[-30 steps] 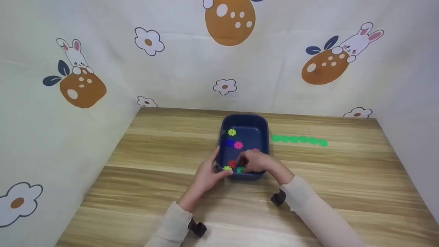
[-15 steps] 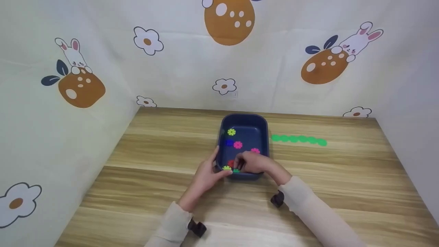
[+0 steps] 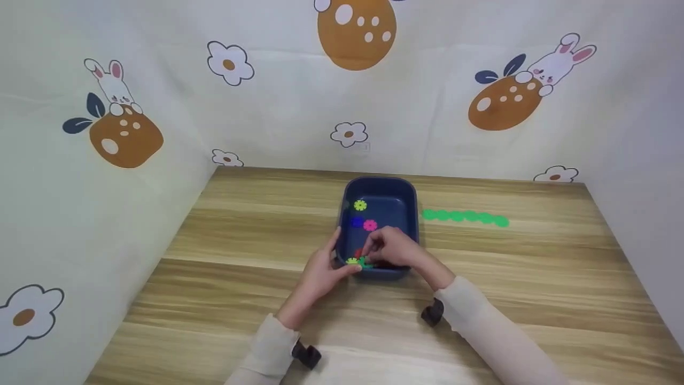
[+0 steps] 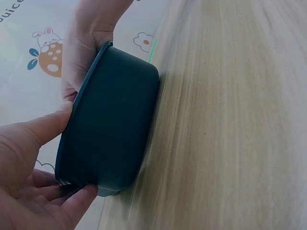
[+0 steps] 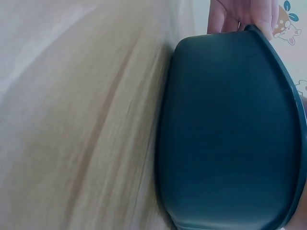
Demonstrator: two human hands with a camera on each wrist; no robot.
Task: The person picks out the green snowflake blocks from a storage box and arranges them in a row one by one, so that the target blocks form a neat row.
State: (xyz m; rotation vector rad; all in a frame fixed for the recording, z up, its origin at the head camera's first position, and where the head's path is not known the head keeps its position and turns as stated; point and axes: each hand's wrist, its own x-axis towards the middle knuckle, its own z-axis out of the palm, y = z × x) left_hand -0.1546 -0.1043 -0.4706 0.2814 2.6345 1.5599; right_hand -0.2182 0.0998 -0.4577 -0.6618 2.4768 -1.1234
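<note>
A dark blue plastic basin point(image 3: 378, 183) stands on the wooden table, holding several flower-shaped plastic discs. My left hand point(image 3: 319, 274) grips its near left corner, thumb over the rim and fingers along the outer side; the left wrist view shows this hand point(image 4: 29, 177) close up. Inside the near end, my right hand point(image 3: 394, 248) pinches a green disc point(image 3: 363, 261) at its fingertips. Beside that lie a yellow disc point(image 3: 352, 261) and a red disc point(image 3: 358, 253), partly covered. Farther back are a pink disc point(image 3: 370, 225), a blue disc point(image 3: 357, 222) and another yellow disc point(image 3: 360, 205).
A row of several green discs point(image 3: 465, 216) lies on the table point(image 3: 240, 230) right of the basin. Behind the table hangs a printed cloth point(image 3: 288, 107) with rabbits and flowers. In the right wrist view the basin's outer wall point(image 5: 230, 129) hides the right fingers.
My right hand shifts slightly up and left within the basin, and the green disc now sits tilted up at its fingertips. A pink disc is now hidden behind this hand. The left hand stays put.
</note>
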